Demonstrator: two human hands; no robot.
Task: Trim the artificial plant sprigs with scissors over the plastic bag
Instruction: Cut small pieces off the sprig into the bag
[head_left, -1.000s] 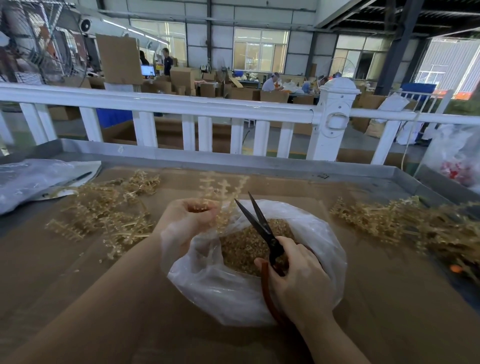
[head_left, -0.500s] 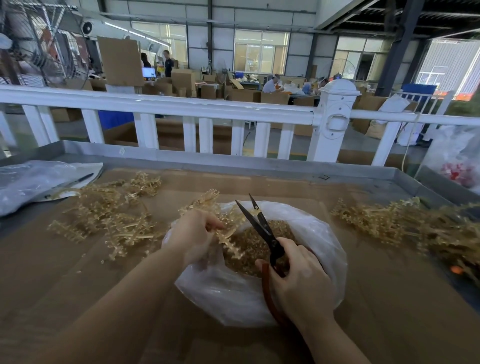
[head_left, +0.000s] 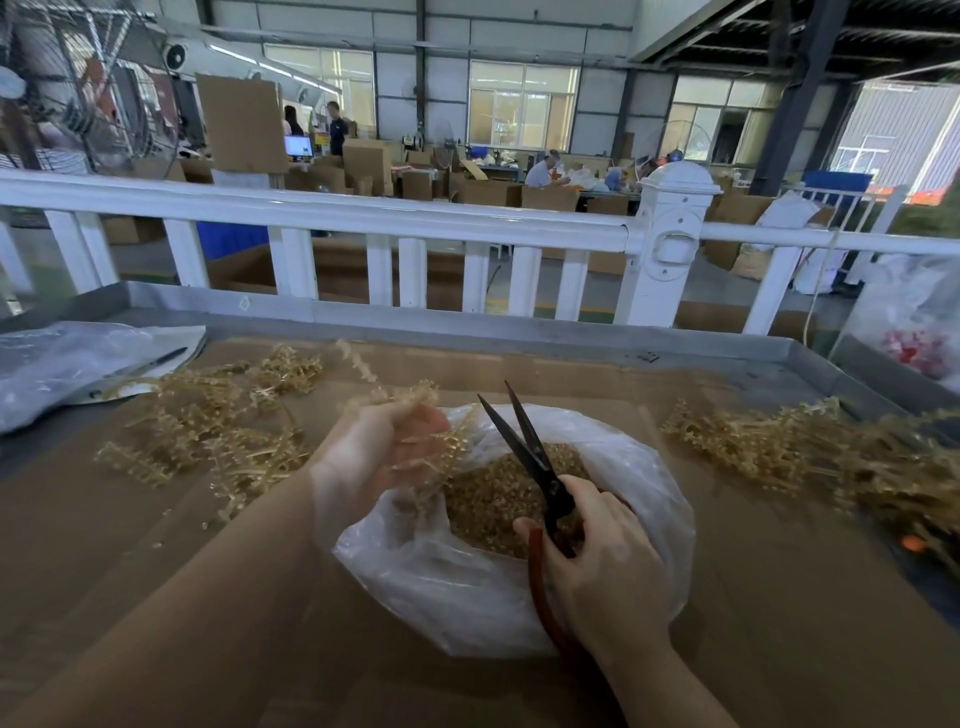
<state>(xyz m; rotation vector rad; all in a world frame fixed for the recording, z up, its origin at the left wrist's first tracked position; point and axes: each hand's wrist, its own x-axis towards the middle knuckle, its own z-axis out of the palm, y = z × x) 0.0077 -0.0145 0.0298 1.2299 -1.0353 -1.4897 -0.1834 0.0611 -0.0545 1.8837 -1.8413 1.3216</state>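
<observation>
A clear plastic bag (head_left: 467, 587) lies open on the cardboard-covered table, holding a heap of tan trimmings (head_left: 493, 499). My left hand (head_left: 374, 457) holds a blurred golden plant sprig (head_left: 441, 447) over the bag's left rim, fingers curled round it. My right hand (head_left: 608, 561) grips black scissors (head_left: 524, 447) by their red handles, blades slightly parted and pointing up and away, just right of the sprig.
A pile of golden sprigs (head_left: 208, 426) lies on the left, another sprig pile (head_left: 810, 457) on the right. A flat plastic bag with a pen (head_left: 78, 364) sits far left. The metal table rim (head_left: 467, 322) and a white railing (head_left: 363, 218) bound the back.
My left hand has turned the sprig and lowered it toward the bag's left rim. The scissors have stayed over the bag with blades parted.
</observation>
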